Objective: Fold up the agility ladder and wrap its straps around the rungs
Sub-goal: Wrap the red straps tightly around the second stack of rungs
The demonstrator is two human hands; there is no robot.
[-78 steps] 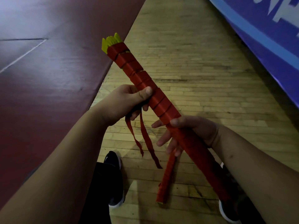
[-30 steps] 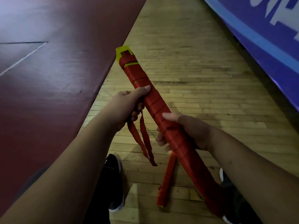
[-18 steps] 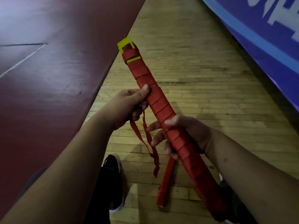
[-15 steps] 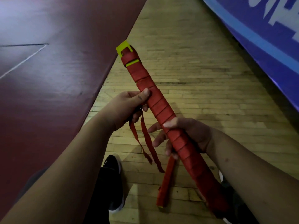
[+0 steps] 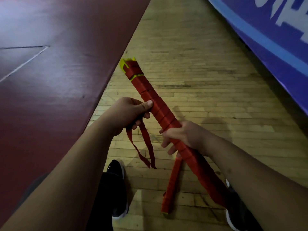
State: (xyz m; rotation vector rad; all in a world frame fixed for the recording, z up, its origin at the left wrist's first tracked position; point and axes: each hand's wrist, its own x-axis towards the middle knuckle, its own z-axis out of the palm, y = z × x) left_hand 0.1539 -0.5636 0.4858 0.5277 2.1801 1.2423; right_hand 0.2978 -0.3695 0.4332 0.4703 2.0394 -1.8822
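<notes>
Ladder bundle (image 5: 160, 112), wound in red strap with yellow rungs (image 5: 124, 64) showing at its far end, was held slanted above the floor (image 5: 216, 97). Fingers (image 5: 146, 116) of the left hand (image 5: 126, 114) were curled round its middle, two loose strap ends (image 5: 147, 147) hanging beneath. The right hand (image 5: 185, 135) clasped it lower down, fingers curled.

One wide-angle camera on the person's head looks forward and steeply down, close above the left hand (image 5: 128, 114) and right hand (image 5: 185, 137), onto the pale wooden plank floor (image 5: 216, 100).
</notes>
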